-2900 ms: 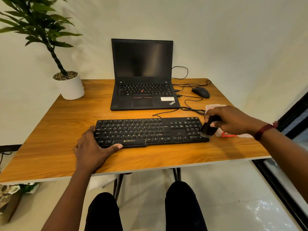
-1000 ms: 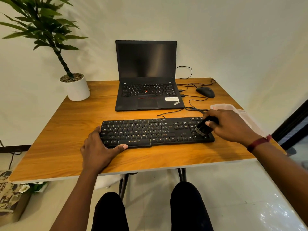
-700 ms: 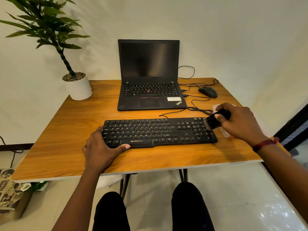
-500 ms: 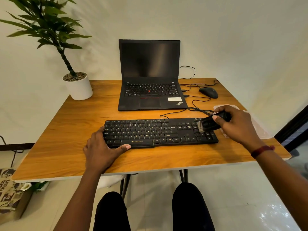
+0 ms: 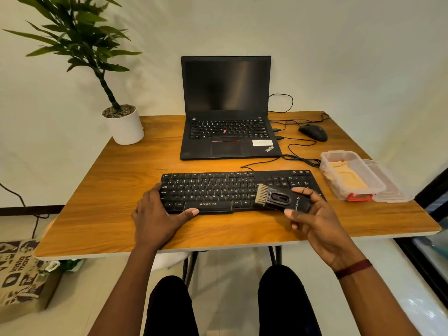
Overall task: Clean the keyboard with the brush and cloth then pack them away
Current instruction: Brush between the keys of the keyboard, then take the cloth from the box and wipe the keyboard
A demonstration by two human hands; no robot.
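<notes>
A black keyboard (image 5: 218,187) lies across the middle of the wooden table (image 5: 116,190). My left hand (image 5: 157,214) holds its left end, thumb along the front edge. My right hand (image 5: 315,219) pinches a black brush (image 5: 281,198) by its body, bristles pointing left over the keys right of the space bar. A yellowish cloth (image 5: 349,174) lies inside a clear plastic box (image 5: 326,170) to the right of the keyboard.
An open black laptop (image 5: 228,137) stands behind the keyboard, with a mouse (image 5: 312,132) and cables to its right. The box's clear lid (image 5: 392,190) lies beside it near the table's right edge. A white plant pot (image 5: 126,127) sits at the back left corner.
My right hand has carried the brush left and toward me, from the number pad to the keys beside the space bar. The box with the cloth is now uncovered. My left hand stays put.
</notes>
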